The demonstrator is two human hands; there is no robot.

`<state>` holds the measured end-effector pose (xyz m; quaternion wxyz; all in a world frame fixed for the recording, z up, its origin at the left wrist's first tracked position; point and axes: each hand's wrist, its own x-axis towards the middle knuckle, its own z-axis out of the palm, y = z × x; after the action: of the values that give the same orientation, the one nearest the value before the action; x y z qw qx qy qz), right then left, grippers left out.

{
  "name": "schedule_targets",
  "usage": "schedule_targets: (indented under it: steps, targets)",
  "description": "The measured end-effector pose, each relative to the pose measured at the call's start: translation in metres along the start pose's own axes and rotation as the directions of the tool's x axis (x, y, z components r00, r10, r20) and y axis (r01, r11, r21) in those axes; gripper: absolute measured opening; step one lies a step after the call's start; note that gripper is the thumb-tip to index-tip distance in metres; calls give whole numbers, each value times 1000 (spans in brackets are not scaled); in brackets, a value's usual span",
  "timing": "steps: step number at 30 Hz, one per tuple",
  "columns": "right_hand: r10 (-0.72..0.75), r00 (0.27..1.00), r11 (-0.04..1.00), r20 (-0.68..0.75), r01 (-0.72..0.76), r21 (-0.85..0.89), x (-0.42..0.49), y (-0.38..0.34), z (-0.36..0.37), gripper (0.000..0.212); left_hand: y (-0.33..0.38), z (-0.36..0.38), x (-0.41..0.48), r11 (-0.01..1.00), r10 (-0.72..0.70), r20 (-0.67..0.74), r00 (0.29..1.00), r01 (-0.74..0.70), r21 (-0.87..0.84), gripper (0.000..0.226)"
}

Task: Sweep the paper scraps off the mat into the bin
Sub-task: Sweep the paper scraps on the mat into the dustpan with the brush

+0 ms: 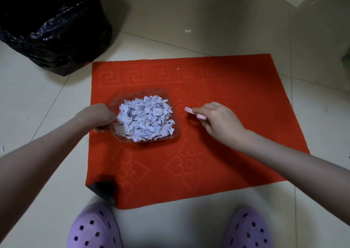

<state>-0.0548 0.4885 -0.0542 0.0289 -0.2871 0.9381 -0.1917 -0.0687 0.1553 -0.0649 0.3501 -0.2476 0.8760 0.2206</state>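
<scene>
Floor (217,15): pale glazed tiles with thin grout lines. Mat (236,138): red, rectangular, embossed with a key-pattern border and heart motifs, lying flat on the floor; its near-left corner (103,188) is folded up, showing a dark underside. Bin (56,39): lined with a black plastic bag, mouth open, standing on the floor just beyond the mat's far-left corner and apart from the scoop. Slippers, pair: lilac, perforated, one at the mat's near edge (94,228), the other further right (248,230). Scoop (136,94): clear plastic, shallow, resting on the left half of the mat. Paper scraps (144,117): white, some printed, heaped inside the scoop and filling most of it. Left hand (98,117): fingers curled round the scoop's left edge, gripping it. Right hand (217,123): on the mat just right of the scoop, fingers closed round a pink bar (191,111) whose end points toward the scoop; what kind of tool it is cannot be told. Stray white fragment (188,31): on the floor beyond the mat. Tiny white speck (177,69): on the mat's far border.
</scene>
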Motion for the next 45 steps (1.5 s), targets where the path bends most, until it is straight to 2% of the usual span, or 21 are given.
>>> schedule_targets:
  steps: [2, 5, 8, 11, 14, 15, 19, 22, 25, 27, 29, 31, 33, 36, 39, 42, 45]
  targets:
    - [43, 999, 999, 11, -43, 4, 4, -1, 8, 30, 0, 0, 1, 1000, 2, -4, 1000, -2, -4, 28]
    - [-67, 993, 990, 101, 54, 133, 4, -12, 14, 33, 1, -1, 0, 1000, 3, -12, 1000, -3, -9, 28]
    - [-111, 993, 963, 23, 102, 251, -2, -12, 5, 24, 2, 0, 0, 1000, 6, -18, 1000, -6, -1, 27]
    - [-22, 997, 989, -77, 33, 146, -14, 3, -5, 23, 1, -1, 0, 1000, 3, -10, 1000, -3, 8, 24]
    - [107, 993, 994, -52, -105, 38, -14, 13, 0, 27, 0, -2, 2, 1000, -2, 3, 1000, 2, 3, 22]
    - [96, 995, 995, -26, -94, 44, -10, 11, 4, 29, 0, -1, 2, 1000, -5, 6, 1000, 5, 1, 22]
    - [-106, 992, 980, 67, 92, 175, -6, -5, 14, 35, 2, 1, 1, 1000, -6, -2, 1000, 6, -3, 24]
    - [-143, 990, 959, -1, 139, 246, -15, -1, 3, 22, 3, 2, 0, 1000, 2, -3, 1000, -2, -10, 26]
    - [-184, 981, 957, -59, 193, 214, -24, 7, -7, 22, 2, 1, -1, 1000, 7, -9, 1000, -7, -5, 27]
    - [-96, 987, 981, -129, 115, 156, -21, 15, -6, 21, 2, 1, -1, 1000, 3, -6, 1000, -3, -8, 26]
    - [89, 978, 991, -190, -68, 113, -11, 20, -4, 21, 2, 0, -1, 1000, 2, -1, 1000, -2, -6, 26]
    - [219, 962, 973, -164, -203, 107, 2, 21, 1, 19, 3, 0, -1, 1000, 6, 4, 1000, -6, -6, 27]
    - [255, 963, 960, -86, -241, 142, 11, 13, 8, 19, 3, -1, -2, 1000, 9, 4, 1000, -9, -9, 27]
    - [268, 963, 918, -17, -250, 309, 10, -5, 13, 25, 4, -1, -3, 1000, 6, -7, 1000, -6, 5, 28]
    - [379, 922, 810, -86, -285, 513, 7, -11, 4, 16, 3, 0, -4, 1000, -1, -1, 1000, 1, 13, 28]
    - [440, 885, 797, -152, -307, 521, 5, -3, -7, 17, 1, 1, -5, 1000, 3, -2, 1000, -3, 9, 29]
    - [483, 862, 821, -154, -385, 421, 5, 5, -11, 19, 3, 0, -6, 1000, 2, -14, 1000, -2, 11, 29]
